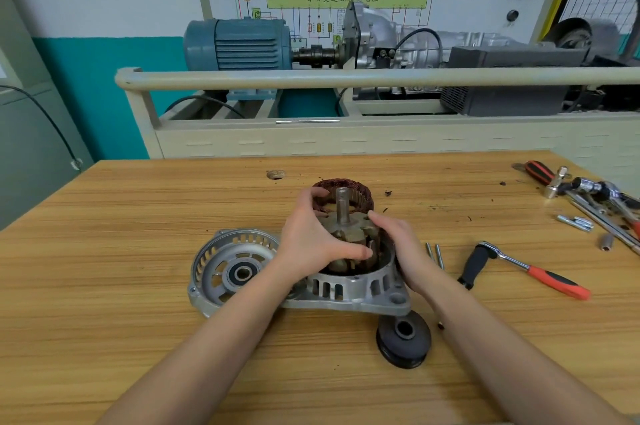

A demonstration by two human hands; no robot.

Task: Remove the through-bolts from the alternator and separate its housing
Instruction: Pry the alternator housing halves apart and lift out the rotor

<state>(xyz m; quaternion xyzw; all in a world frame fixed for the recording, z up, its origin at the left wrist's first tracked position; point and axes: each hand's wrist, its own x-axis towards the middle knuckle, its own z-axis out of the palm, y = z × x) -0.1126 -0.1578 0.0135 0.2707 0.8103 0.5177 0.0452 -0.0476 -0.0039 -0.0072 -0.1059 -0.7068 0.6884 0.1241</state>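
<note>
The alternator lies in parts on the wooden bench. Its rear housing (349, 289) stands in the middle with the claw-pole rotor (346, 237) and shaft upright inside it. My left hand (311, 237) grips the rotor from the left, thumb across its front. From the right, my right hand (398, 244) curls round the rotor and the housing rim. The front housing (221, 268) with its bearing lies flat to the left. Behind the rotor sits the copper-wound stator (360, 196). Two through-bolts (434, 255) lie right of my right hand.
A black pulley (403, 338) lies in front of the housing. A ratchet with a red-and-black handle (526, 268) lies to the right. More ratchets, sockets and a screwdriver (588, 196) crowd the far right corner. A hole (276, 175) is in the bench top behind the stator.
</note>
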